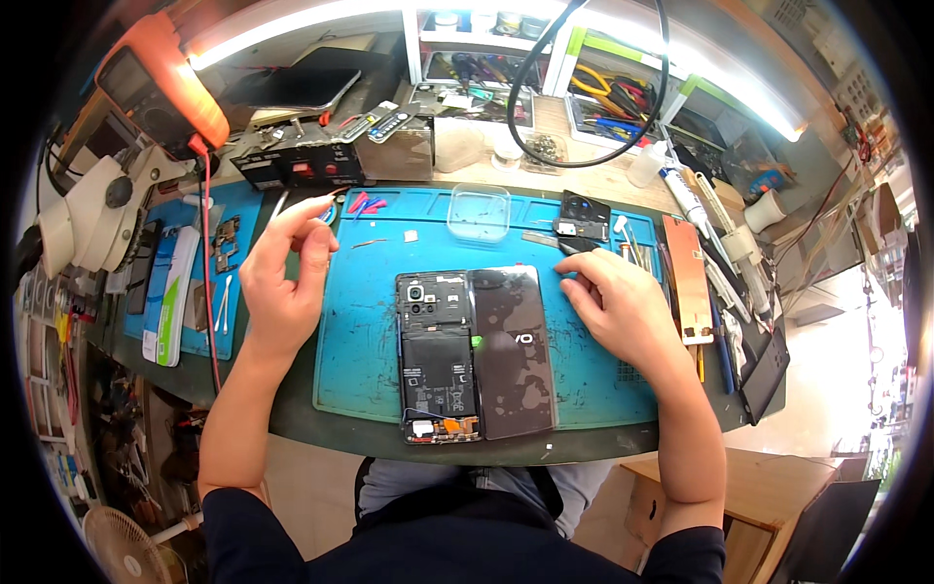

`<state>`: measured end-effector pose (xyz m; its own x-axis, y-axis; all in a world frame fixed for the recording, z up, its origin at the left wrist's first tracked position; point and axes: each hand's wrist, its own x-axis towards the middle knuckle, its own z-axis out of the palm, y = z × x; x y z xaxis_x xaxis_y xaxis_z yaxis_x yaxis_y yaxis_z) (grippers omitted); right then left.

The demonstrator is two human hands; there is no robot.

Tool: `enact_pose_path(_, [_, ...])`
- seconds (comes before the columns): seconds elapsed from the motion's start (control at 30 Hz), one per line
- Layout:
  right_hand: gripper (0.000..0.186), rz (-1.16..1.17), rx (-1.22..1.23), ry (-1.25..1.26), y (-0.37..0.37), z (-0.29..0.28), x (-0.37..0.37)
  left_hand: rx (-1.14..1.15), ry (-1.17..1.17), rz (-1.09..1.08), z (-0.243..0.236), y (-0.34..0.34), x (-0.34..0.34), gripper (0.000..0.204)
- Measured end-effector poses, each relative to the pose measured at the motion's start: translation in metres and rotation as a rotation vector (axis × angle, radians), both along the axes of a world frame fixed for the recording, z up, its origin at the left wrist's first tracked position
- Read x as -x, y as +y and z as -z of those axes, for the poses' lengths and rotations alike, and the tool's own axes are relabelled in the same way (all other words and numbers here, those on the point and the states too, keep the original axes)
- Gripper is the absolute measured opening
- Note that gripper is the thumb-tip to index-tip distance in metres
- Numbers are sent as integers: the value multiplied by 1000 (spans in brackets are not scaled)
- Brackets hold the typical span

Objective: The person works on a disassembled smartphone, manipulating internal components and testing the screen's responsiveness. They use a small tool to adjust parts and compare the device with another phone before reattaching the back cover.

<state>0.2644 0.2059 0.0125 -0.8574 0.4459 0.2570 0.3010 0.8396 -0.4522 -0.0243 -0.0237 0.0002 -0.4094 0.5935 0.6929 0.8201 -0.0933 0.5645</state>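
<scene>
An opened phone (436, 360) lies on the blue mat, its battery, camera module and lower orange flex cable exposed. Against its right side rests a dark back cover (513, 365) with blotchy patches. My left hand (289, 268) is raised over the mat's left side, fingers curled and thumb close to them; whatever they may pinch is too small to make out. On the right, my right hand (615, 297) has loosely bent fingers, with a gap between thumb and index. Beside its fingertips lies a small dark pointed object (576, 249), next to a flat grey strip (540, 238).
A clear plastic box (479, 212) and a black phone part (584, 214) stand at the mat's far edge. Left are an orange multimeter (156, 88), red cable and microscope (97, 209). Tools and a copper-coloured panel (689, 277) line the right. A black cable loop (516, 88) hangs ahead.
</scene>
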Motion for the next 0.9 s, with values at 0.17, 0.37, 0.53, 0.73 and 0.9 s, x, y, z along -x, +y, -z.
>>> enact_pose_path(0.17, [11, -17, -12, 17, 2, 4, -1, -8, -77, 11, 0, -4, 5, 25])
enact_pose_path(0.37, [12, -11, -18, 11, 1, 5, 0, -23, -98, -15, -2, -5, 7, 24])
enact_pose_path(0.53, [12, -24, -42, 22, 3, 8, 0, -20, -93, -1, 1, -4, 9, 24])
enact_pose_path(0.73, [14, -17, -46, 12, 2, 5, 0, -8, -91, -5, 1, -2, 11, 25])
enact_pose_path(0.9, [25, -137, -29, 137, -17, -8, -4, -2, -86, -12, 2, -5, 12, 25])
